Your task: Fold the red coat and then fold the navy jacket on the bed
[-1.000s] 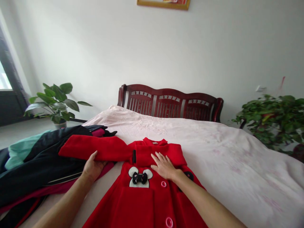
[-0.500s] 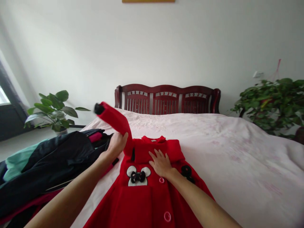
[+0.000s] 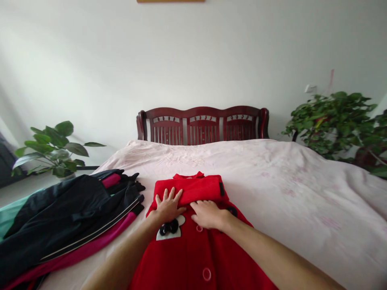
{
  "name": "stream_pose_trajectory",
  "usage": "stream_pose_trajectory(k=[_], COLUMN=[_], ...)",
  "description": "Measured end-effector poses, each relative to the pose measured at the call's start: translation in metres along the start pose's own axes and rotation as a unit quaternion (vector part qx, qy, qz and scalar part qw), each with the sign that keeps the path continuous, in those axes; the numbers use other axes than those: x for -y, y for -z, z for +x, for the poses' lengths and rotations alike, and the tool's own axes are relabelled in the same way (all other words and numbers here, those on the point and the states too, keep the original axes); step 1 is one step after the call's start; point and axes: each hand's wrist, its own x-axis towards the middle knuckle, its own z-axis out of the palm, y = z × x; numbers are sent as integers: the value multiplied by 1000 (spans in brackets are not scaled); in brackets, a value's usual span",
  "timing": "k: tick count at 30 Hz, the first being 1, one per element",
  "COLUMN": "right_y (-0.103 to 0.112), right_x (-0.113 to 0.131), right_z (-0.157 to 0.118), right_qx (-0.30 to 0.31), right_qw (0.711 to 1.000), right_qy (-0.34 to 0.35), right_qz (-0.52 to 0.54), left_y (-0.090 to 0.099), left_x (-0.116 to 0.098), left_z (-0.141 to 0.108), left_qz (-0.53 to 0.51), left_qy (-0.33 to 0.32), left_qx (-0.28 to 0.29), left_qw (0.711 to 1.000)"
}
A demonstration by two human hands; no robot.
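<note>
A red coat point(image 3: 187, 257) with round buttons lies front up on the bed, its collar toward the headboard. One sleeve point(image 3: 193, 189) is folded across the chest, its black cuff at the right side. My left hand point(image 3: 168, 206) rests flat with spread fingers on the coat's left chest, just above a white patch with a black bow point(image 3: 169, 231). My right hand point(image 3: 207, 213) is at the sleeve's lower edge near the middle, fingers curled against the red cloth; whether they pinch it is hard to see.
Dark and magenta clothes point(image 3: 75, 209) are heaped on the left of the pale bedspread point(image 3: 290, 209). A dark red wooden headboard point(image 3: 202, 125) stands behind. Leafy plants flank the bed at left point(image 3: 57, 149) and right point(image 3: 332, 121).
The raised left sleeve has come down across the chest. My left hand has let go of it and lies flat; my right hand has moved slightly down and its fingers have curled. The view has shifted right.
</note>
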Motion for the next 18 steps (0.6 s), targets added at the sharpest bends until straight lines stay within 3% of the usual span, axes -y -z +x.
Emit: stream_pose_trajectory(k=[3, 5, 6, 7, 9, 12, 15, 18], right_y=[31, 38, 35, 28, 8, -17, -15, 1], right_x=[-7, -24, -34, -46, -68, -84, -83, -87], right_z=[-7, -7, -7, -6, -3, 1, 0, -17], right_qx=[-74, -159, -173, -165, -85, -42, -26, 2], right_qw=[997, 987, 984, 985, 995, 996, 998, 1000], right_qy=[13, 30, 33, 31, 3, -18, -23, -7], right_qz=[1, -5, -13, -27, -55, -72, -52, 28], left_y=[-6, -10, -11, -11, -10, -2, 10, 17], left_x=[-1, -2, -2, -2, -1, 1, 12, 48], left_z=[-1, -1, -1, -2, -3, -10, -26, -61], left_qz=[32, 42, 43, 42, 39, 37, 35, -6], left_qy=[9, 10, 7, 2, -15, -51, -91, -145], left_qx=[-26, -37, -38, -36, -28, -14, 4, 17], left_qw=[999, 998, 998, 998, 999, 998, 995, 989])
